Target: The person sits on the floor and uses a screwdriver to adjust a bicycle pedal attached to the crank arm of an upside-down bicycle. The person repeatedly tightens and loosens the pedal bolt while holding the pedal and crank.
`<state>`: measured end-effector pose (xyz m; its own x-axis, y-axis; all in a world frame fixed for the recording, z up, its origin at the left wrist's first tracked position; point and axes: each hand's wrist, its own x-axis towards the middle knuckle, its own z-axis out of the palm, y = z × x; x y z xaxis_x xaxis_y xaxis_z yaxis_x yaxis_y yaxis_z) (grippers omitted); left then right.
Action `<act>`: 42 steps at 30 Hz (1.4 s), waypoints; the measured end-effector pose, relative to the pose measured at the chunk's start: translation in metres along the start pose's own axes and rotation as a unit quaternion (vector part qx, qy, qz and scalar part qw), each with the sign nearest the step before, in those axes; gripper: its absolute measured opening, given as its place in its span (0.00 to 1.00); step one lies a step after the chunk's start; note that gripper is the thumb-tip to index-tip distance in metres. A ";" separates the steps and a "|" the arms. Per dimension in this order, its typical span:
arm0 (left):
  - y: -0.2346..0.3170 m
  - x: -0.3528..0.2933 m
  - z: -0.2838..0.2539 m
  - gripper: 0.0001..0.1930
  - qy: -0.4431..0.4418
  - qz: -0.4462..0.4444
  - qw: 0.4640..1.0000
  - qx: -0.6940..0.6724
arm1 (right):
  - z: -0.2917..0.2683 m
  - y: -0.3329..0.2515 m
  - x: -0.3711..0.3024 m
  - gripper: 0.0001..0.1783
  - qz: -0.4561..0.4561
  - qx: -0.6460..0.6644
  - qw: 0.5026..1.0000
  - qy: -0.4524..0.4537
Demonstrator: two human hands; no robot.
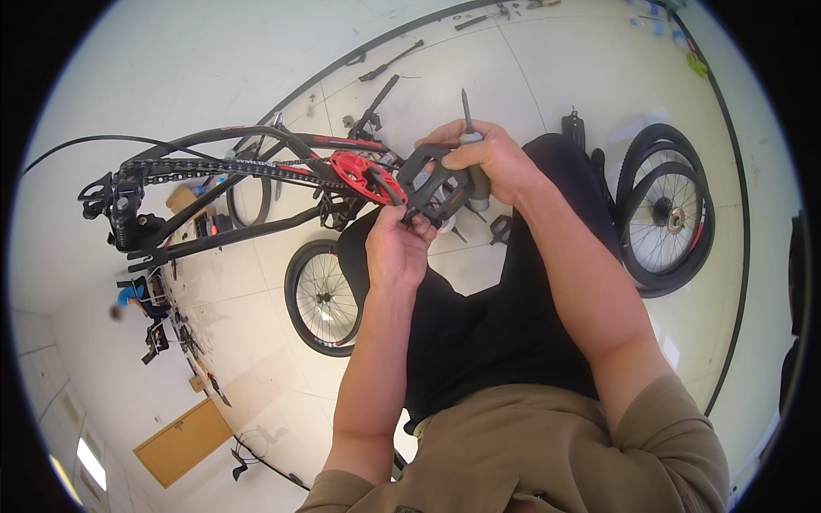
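Note:
A black platform pedal (439, 190) is between my two hands, beside the red chainring (349, 171) of a black-and-red bicycle frame (224, 234). My left hand (398, 248) pinches the pedal's near end, where its axle meets the crank arm; the fingertips partly cover that joint. With fingers closed, my right hand (500, 167) grips a grey-handled screwdriver (477, 190), its shaft pointing away from me. The thumb of that hand rests against the pedal's far side. A chain (218, 169) runs from the chainring toward the rear of the frame at left.
Two stacked wheels (665, 214) lie at right, and another wheel (323, 297) is left of my legs. A second pedal (501, 228) lies between my knees. Tools (481, 19) are on the far floor. A person in blue (128, 295) is at far left.

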<state>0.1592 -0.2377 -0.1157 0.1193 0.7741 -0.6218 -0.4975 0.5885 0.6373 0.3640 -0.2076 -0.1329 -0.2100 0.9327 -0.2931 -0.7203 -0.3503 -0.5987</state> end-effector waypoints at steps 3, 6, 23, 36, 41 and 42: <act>0.000 0.004 -0.002 0.04 -0.011 -0.019 1.000 -0.018 | -0.002 0.000 0.001 0.19 -0.002 -0.010 1.000 -0.005; -0.001 0.003 -0.003 0.05 -0.010 -0.018 1.000 -0.005 | 0.001 -0.002 -0.002 0.19 0.005 -0.007 1.000 0.000; -0.006 -0.012 0.005 0.21 -0.013 0.104 0.993 0.051 | 0.000 -0.001 -0.001 0.20 0.004 -0.001 1.000 0.006; 0.001 -0.009 0.002 0.15 -0.027 0.050 0.997 0.059 | -0.001 0.000 0.000 0.21 -0.003 -0.014 1.000 -0.007; 0.003 -0.004 0.000 0.10 -0.036 0.026 0.998 0.033 | -0.002 0.001 0.001 0.21 0.003 -0.018 1.000 0.001; 0.003 -0.003 -0.002 0.09 -0.041 0.020 0.998 0.036 | -0.002 0.001 0.002 0.20 0.003 -0.011 1.000 0.004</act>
<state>0.1552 -0.2382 -0.1131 0.1726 0.8120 -0.5575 -0.4406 0.5699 0.6936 0.3642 -0.2064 -0.1358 -0.2089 0.9302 -0.3019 -0.7048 -0.3572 -0.6129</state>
